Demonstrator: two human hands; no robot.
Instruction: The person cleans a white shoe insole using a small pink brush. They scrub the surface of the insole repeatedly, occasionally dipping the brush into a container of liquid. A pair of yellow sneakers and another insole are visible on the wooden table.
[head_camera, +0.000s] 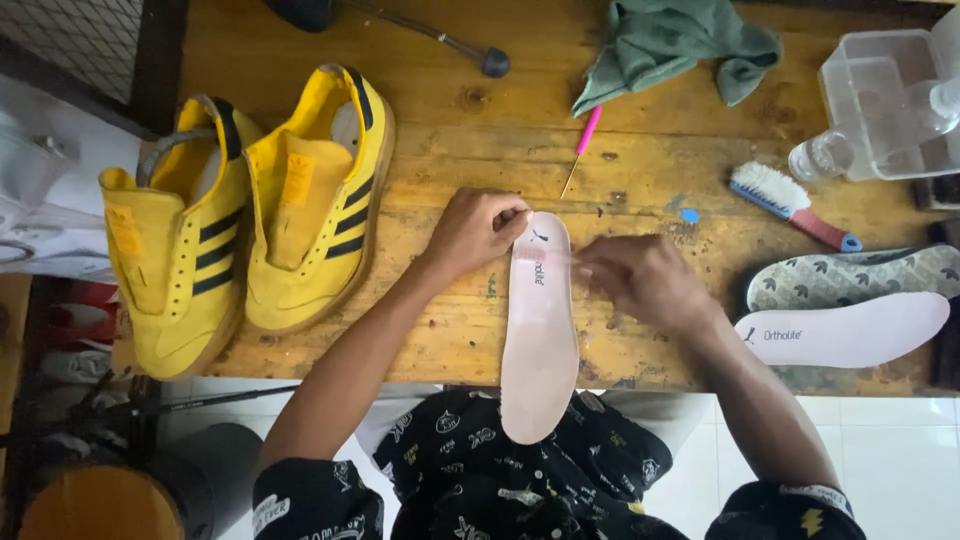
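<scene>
A pale pink shoe insole (540, 340) lies lengthwise over the front edge of a wooden table (470, 130), its near end hanging above my lap. My left hand (475, 228) pinches the far end of the insole at its left side. My right hand (645, 280) rests beside the insole's right edge, fingers curled toward it; something thin and clear seems to stretch from those fingers across the insole. Two yellow suede sneakers with black stripes (320, 200) (180, 240) stand at the left of the table, without laces.
A second pale insole (850, 330) and a patterned one (850, 275) lie at the right. A brush with a red and blue handle (790, 203), a pink-handled pick (582, 145), a green cloth (680, 45), and a clear plastic box (885, 100) sit farther back.
</scene>
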